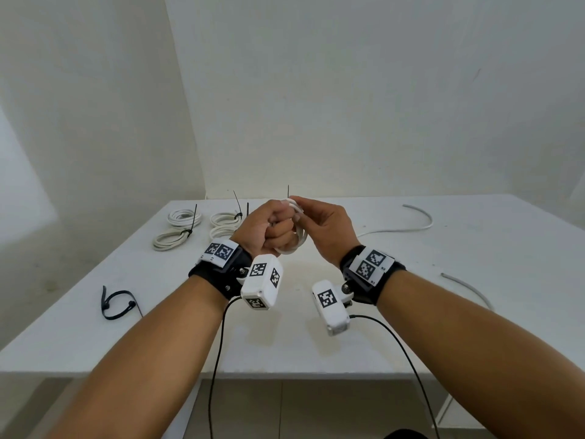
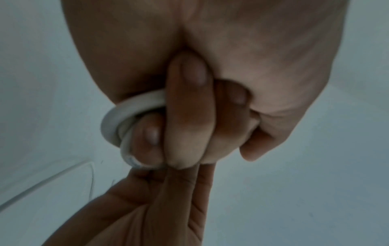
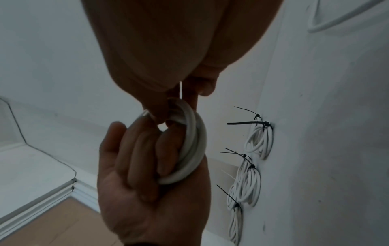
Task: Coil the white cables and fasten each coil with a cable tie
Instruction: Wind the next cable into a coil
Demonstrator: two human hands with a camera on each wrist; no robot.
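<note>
Both hands are raised above the white table (image 1: 316, 343). My left hand (image 1: 274, 231) is a closed fist around a small white cable coil (image 1: 297, 245), its fingers threaded through the loops. In the left wrist view the coil (image 2: 111, 123) wraps the curled fingers (image 2: 189, 116). My right hand (image 1: 296, 205) pinches the top of the same coil between thumb and fingertips. The right wrist view shows the coil (image 3: 195, 149) lying over the left hand (image 3: 147, 183) from the side. I see no cable tie on this coil.
Several white coils fastened with black ties (image 1: 185, 228) lie at the table's back left, also in the right wrist view (image 3: 252, 179). Loose black cable ties (image 1: 117, 304) lie at front left. Loose white cables (image 1: 421, 223) (image 1: 468, 289) lie at right. A thin black tail (image 1: 288, 191) pokes up behind the hands.
</note>
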